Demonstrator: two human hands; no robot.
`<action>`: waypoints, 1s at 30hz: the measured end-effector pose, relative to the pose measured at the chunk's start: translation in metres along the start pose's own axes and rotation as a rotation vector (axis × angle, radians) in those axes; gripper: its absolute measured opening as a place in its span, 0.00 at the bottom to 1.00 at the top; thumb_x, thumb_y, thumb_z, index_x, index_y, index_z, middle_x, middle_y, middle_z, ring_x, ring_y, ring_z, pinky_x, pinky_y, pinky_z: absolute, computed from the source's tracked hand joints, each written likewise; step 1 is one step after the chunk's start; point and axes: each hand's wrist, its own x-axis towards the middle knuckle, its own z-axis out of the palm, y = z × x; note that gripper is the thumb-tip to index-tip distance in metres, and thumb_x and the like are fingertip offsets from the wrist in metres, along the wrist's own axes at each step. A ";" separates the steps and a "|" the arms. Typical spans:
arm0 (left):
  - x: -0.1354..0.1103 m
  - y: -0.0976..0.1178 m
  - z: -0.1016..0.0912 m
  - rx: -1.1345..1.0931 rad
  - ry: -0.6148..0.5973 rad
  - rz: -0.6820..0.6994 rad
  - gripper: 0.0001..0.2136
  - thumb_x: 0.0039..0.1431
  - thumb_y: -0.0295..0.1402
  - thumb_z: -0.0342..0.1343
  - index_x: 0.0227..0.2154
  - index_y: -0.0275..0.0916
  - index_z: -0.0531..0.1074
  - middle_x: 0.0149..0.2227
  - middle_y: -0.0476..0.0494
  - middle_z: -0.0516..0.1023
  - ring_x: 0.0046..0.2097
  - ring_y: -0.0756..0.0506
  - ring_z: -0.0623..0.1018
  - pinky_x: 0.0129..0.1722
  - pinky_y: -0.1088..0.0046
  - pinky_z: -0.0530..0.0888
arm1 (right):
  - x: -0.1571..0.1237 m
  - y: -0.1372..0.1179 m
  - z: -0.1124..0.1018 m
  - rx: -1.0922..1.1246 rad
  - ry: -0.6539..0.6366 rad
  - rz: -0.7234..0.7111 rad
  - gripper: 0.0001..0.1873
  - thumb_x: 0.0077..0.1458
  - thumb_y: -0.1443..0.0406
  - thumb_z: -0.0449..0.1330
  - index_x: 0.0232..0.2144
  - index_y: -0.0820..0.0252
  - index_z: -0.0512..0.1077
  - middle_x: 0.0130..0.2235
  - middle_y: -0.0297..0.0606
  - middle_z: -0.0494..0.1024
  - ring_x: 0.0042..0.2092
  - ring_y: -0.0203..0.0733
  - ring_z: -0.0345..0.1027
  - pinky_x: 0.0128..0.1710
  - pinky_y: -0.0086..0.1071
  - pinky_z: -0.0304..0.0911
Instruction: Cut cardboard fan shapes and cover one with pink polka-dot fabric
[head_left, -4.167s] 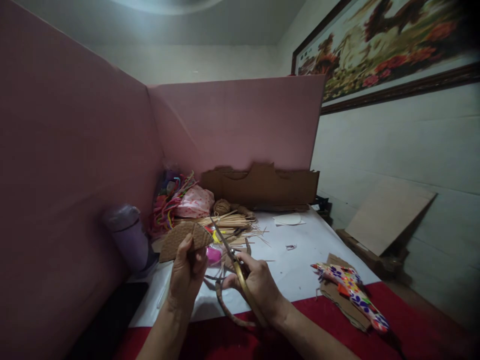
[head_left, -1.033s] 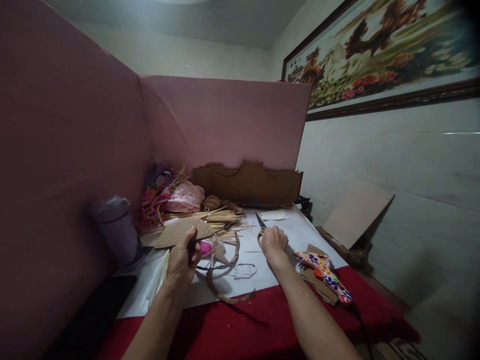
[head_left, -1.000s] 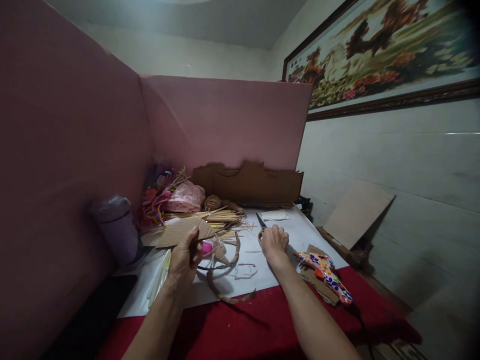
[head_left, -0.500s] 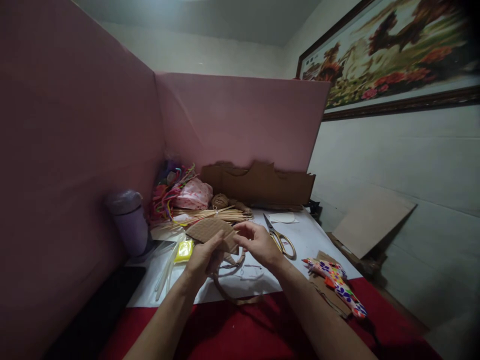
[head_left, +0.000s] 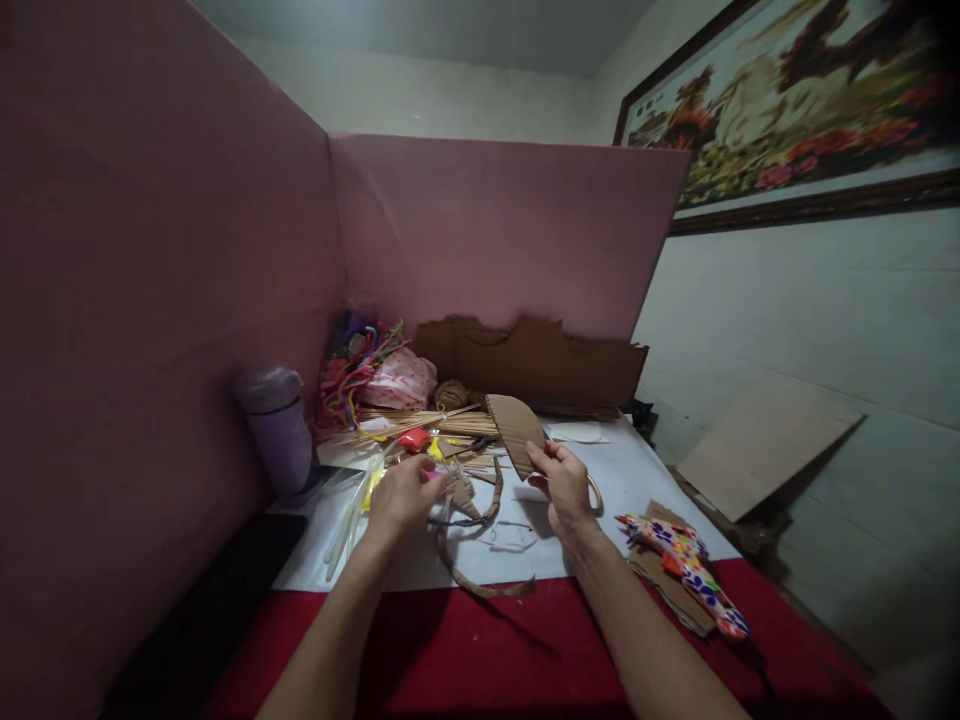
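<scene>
My right hand (head_left: 564, 485) pinches a rounded cardboard piece (head_left: 517, 430) by its lower right edge and holds it tilted above the table. My left hand (head_left: 403, 497) is over the craft pile with thumb and forefinger apart, beside a small pink item (head_left: 433, 474); a firm grip on it does not show. Next to that hand lie a red packet (head_left: 415, 440), a yellow packet (head_left: 373, 488) and cardboard scraps (head_left: 463, 496). A curved cardboard strip (head_left: 480, 587) rests in front. Scissors show only a gold handle (head_left: 596, 495) behind my right hand.
A glue gun (head_left: 686, 570) with a flowered pattern lies on cardboard at right. Wooden sticks (head_left: 469, 424), a twine ball (head_left: 451, 395) and colourful pipe cleaners (head_left: 349, 385) sit at the back. A purple cup (head_left: 277, 435) stands left. Pink panels (head_left: 495, 230) enclose the back and left.
My left hand has let go of the cardboard piece and moved left and down to the pile. My right hand now holds the piece alone, turned more upright and shifted right. The view has shifted slightly.
</scene>
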 end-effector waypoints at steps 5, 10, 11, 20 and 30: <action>-0.015 0.007 0.012 0.305 -0.245 0.264 0.11 0.43 0.35 0.60 0.33 0.41 0.75 0.33 0.43 0.77 0.37 0.41 0.74 0.33 0.70 0.65 | -0.003 -0.001 0.001 -0.023 0.002 -0.044 0.20 0.34 0.58 0.69 0.31 0.62 0.72 0.26 0.31 0.74 0.24 0.32 0.65 0.19 0.23 0.55; -0.017 0.007 0.011 0.381 -0.337 0.309 0.16 0.45 0.23 0.52 0.38 0.40 0.75 0.34 0.42 0.77 0.41 0.39 0.72 0.39 0.66 0.64 | -0.002 0.003 0.001 -0.045 -0.013 -0.050 0.20 0.35 0.57 0.69 0.31 0.62 0.71 0.26 0.32 0.75 0.25 0.33 0.66 0.19 0.24 0.56; -0.017 0.006 0.010 0.361 -0.347 0.318 0.16 0.45 0.22 0.51 0.38 0.41 0.75 0.34 0.42 0.78 0.41 0.40 0.72 0.40 0.66 0.64 | -0.002 0.004 0.000 -0.045 -0.012 -0.054 0.20 0.36 0.57 0.68 0.31 0.62 0.71 0.26 0.32 0.75 0.24 0.33 0.65 0.19 0.24 0.56; -0.013 0.001 0.011 0.195 -0.351 0.356 0.12 0.49 0.28 0.50 0.37 0.39 0.72 0.32 0.45 0.75 0.35 0.44 0.72 0.32 0.71 0.65 | -0.001 0.005 0.001 -0.008 0.041 -0.086 0.20 0.37 0.58 0.68 0.33 0.63 0.71 0.26 0.32 0.74 0.24 0.33 0.64 0.19 0.24 0.55; -0.012 0.000 0.005 0.085 -0.473 0.310 0.08 0.46 0.27 0.51 0.31 0.37 0.71 0.31 0.45 0.74 0.34 0.44 0.72 0.30 0.72 0.64 | 0.001 0.007 0.002 -0.031 0.080 -0.121 0.21 0.38 0.57 0.67 0.34 0.64 0.70 0.27 0.34 0.75 0.25 0.34 0.64 0.19 0.25 0.55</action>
